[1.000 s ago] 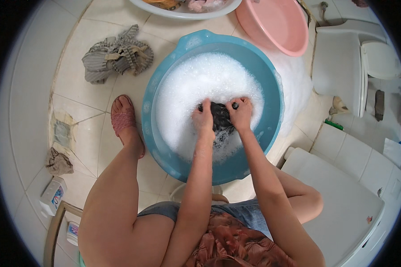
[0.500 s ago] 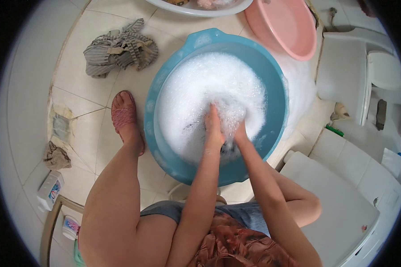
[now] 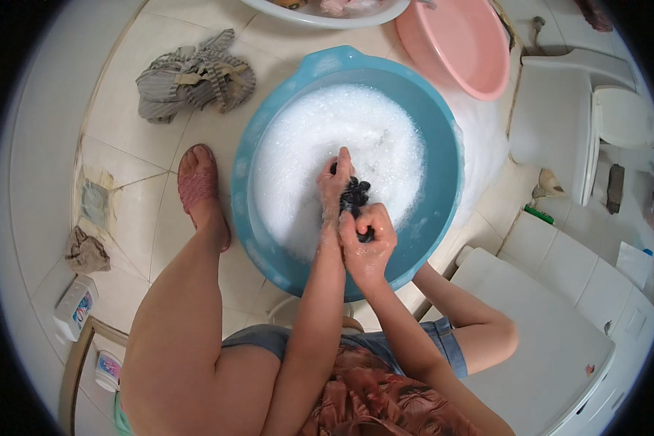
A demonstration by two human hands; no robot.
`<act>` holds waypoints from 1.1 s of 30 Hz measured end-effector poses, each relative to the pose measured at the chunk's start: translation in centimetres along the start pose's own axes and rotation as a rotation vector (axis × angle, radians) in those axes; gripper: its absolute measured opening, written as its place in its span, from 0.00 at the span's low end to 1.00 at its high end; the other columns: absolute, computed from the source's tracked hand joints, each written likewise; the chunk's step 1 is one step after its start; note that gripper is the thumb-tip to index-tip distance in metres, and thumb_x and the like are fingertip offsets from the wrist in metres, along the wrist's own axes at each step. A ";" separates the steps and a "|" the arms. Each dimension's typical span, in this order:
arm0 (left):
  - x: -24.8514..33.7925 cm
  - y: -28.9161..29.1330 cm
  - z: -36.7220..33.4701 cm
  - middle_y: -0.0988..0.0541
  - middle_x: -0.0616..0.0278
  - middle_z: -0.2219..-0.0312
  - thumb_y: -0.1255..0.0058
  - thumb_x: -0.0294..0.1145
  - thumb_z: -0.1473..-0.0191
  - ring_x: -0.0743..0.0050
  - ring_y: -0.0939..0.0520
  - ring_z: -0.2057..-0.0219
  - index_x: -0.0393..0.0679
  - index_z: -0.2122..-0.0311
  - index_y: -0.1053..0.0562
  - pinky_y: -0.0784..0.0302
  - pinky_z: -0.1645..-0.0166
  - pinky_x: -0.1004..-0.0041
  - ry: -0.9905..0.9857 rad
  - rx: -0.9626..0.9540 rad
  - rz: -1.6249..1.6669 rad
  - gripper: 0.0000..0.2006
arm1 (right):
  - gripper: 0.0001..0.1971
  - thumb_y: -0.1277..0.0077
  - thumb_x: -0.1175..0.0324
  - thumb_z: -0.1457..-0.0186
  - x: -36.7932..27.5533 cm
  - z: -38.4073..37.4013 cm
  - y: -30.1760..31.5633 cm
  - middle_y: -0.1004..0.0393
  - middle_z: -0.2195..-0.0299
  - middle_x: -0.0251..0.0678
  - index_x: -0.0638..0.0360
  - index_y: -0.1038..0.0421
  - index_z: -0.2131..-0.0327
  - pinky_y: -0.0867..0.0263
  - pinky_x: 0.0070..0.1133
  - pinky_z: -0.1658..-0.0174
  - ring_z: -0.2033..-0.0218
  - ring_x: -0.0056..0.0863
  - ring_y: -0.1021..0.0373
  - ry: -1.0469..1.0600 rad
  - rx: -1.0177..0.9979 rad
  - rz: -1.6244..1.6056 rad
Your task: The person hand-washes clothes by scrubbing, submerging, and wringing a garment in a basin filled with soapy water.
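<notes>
A dark, wet bunched cloth (image 3: 354,195) is stretched between my two hands above the suds; its exact kind cannot be made out. My left hand (image 3: 331,187) grips its far end, with a finger or thumb pointing up and away. Closer to me, my right hand (image 3: 370,243) is curled in a fist round the near end, and a dark bit shows between its fingers. Both hands are over the large blue basin (image 3: 442,160). Thick white foam (image 3: 305,145) covers most of the water in it.
A pink basin (image 3: 472,51) and a whitish basin (image 3: 334,20) with things in it stand beyond. Striped grey cloth (image 3: 189,81) lies on the tiles at the far left. A small brown rag (image 3: 87,251) and white bottle (image 3: 75,309) are left; a toilet (image 3: 552,116) is right.
Both hands have come up out of the foam, bringing the dark cloth into sight. My right hand has moved nearer to me and closed into a fist around it.
</notes>
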State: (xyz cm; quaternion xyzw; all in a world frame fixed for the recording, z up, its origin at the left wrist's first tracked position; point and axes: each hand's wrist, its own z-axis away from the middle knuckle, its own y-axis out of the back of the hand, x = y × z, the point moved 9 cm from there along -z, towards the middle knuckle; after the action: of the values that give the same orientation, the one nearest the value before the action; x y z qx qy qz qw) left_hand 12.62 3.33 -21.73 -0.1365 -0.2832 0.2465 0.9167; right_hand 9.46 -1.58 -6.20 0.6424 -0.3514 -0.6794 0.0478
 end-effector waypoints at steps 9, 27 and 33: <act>4.6 -10.4 7.6 0.27 0.57 0.73 0.52 0.46 0.53 0.58 0.27 0.68 0.40 0.71 0.29 0.29 0.66 0.66 -0.721 -0.288 -1.133 0.17 | 0.23 0.55 0.77 0.54 8.3 -2.2 3.2 0.42 0.53 0.48 0.65 0.45 0.52 0.49 0.24 0.48 0.51 0.37 0.43 -0.166 -0.570 0.137; 0.3 -5.8 4.4 0.28 0.46 0.62 0.37 0.51 0.73 0.55 0.28 0.58 0.36 0.61 0.28 0.35 0.55 0.66 -0.236 -0.791 -1.239 0.34 | 0.21 0.47 0.68 0.57 0.5 1.2 16.3 0.30 0.65 0.43 0.69 0.37 0.58 0.33 0.24 0.61 0.66 0.32 0.30 -0.705 0.067 -0.516; 3.6 -3.8 3.2 0.24 0.53 0.69 0.39 0.36 0.70 0.62 0.24 0.69 0.35 0.63 0.30 0.32 0.59 0.70 -0.073 -0.660 -1.089 0.25 | 0.23 0.50 0.67 0.54 5.3 2.4 16.2 0.32 0.60 0.45 0.68 0.39 0.55 0.36 0.29 0.54 0.60 0.37 0.32 -0.827 0.193 -0.783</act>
State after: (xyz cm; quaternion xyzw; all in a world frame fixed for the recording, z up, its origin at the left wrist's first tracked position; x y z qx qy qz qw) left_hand 14.72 2.42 -16.04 -0.2396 -0.4041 -0.3507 0.8101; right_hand 0.17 -15.42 -2.13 0.4070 -0.1374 -0.8059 -0.4074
